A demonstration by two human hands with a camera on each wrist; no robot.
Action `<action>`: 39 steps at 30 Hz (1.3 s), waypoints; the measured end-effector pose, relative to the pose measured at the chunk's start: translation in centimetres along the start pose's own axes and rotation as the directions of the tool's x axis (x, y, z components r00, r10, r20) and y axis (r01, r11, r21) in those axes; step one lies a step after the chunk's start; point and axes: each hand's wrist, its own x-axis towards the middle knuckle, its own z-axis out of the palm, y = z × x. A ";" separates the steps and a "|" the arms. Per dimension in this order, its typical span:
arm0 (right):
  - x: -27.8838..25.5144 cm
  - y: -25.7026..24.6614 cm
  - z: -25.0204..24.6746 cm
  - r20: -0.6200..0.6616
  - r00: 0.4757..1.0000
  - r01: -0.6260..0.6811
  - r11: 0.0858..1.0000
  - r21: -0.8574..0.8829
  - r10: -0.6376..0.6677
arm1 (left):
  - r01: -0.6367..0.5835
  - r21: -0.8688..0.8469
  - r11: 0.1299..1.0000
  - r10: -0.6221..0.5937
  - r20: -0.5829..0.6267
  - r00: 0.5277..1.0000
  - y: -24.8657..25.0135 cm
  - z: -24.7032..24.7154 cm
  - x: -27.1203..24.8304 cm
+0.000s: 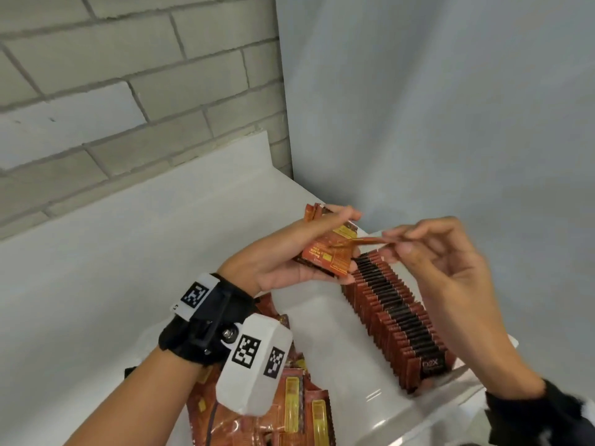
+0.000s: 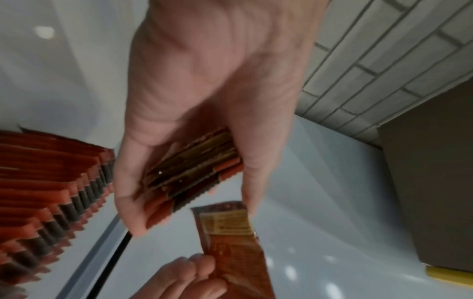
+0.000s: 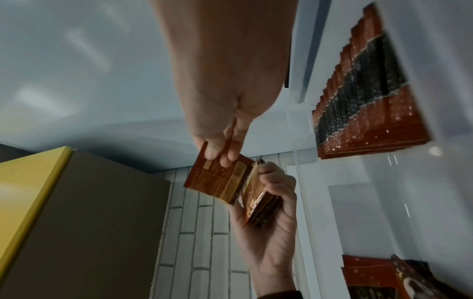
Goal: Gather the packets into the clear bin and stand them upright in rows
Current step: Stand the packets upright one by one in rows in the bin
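My left hand (image 1: 302, 252) grips a stack of red-orange packets (image 1: 328, 252), seen edge-on in the left wrist view (image 2: 194, 172) between thumb and fingers. My right hand (image 1: 428, 249) pinches a single packet (image 1: 370, 241) by one end, its other end touching the stack; the same packet (image 3: 217, 180) shows in the right wrist view and in the left wrist view (image 2: 232, 238). Both hands hover above the clear bin (image 1: 434, 410). A long row of upright packets (image 1: 392, 313) stands along the bin's right side.
A loose heap of packets (image 1: 289, 413) lies at the lower left, under my left wrist. The white table (image 1: 128, 236) meets a grey brick wall (image 1: 128, 91) and a pale wall on the right. A brown box with a yellow edge (image 3: 76, 202) stands nearby.
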 end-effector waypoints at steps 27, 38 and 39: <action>0.3 -0.2 -0.5 -0.061 0.944 -0.326 0.945 -0.013 0.325 | -0.282 -0.066 0.957 0.285 0.035 0.958 -0.7 0.0 0.4; -1.3 -5.7 -7.9 0.587 0.704 0.276 0.607 -0.745 0.400 | -0.174 -0.219 0.960 0.129 -0.205 0.970 -0.7 0.3 1.4; -1.5 -5.3 -8.1 0.619 0.671 0.336 0.576 -0.745 0.408 | -0.170 -0.229 0.958 0.120 -0.217 0.969 -0.8 0.3 1.3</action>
